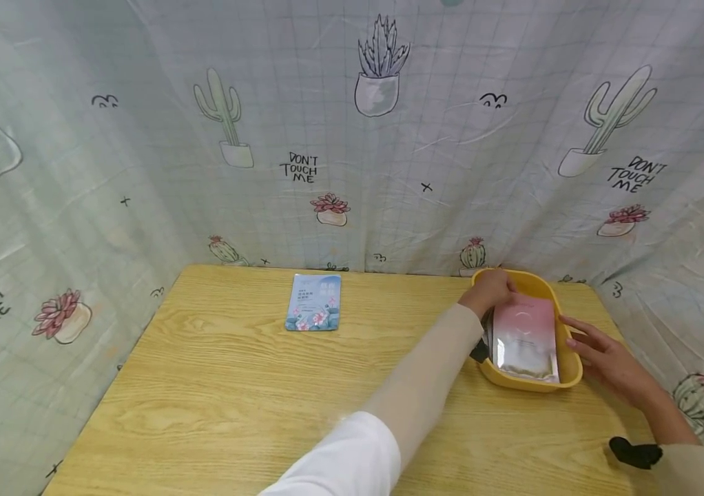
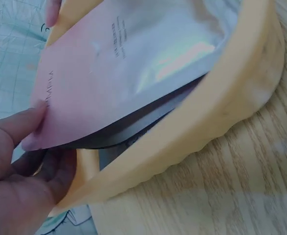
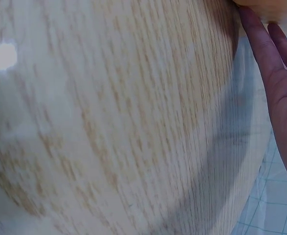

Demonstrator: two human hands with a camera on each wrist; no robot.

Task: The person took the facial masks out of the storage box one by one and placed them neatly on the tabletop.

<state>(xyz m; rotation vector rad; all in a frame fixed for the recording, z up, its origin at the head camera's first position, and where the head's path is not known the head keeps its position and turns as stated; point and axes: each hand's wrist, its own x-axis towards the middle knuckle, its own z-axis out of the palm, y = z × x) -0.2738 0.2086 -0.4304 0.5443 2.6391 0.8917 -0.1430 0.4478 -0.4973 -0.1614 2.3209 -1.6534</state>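
Observation:
A yellow plastic basin (image 1: 565,375) sits at the right of the table, holding a stack of flat sachets. Uppermost lies a pink-and-silver face mask packet (image 1: 525,331) with fine print. My left hand (image 1: 493,289) reaches over the basin's far left rim. In the left wrist view its thumb (image 2: 23,125) lies on top of the packet's pink corner and the fingers are curled beneath, pinching it. Darker packets (image 2: 128,134) show under that one. At the basin's right side, my right hand (image 1: 609,362) rests nearly straight fingers (image 3: 260,44) against the wall and rim.
A blue face mask packet (image 1: 313,303) with pink flowers lies flat near the table's back edge, left of the basin. Curtains (image 1: 364,151) printed with potted cacti hang behind and on both sides of the wooden table (image 1: 234,413).

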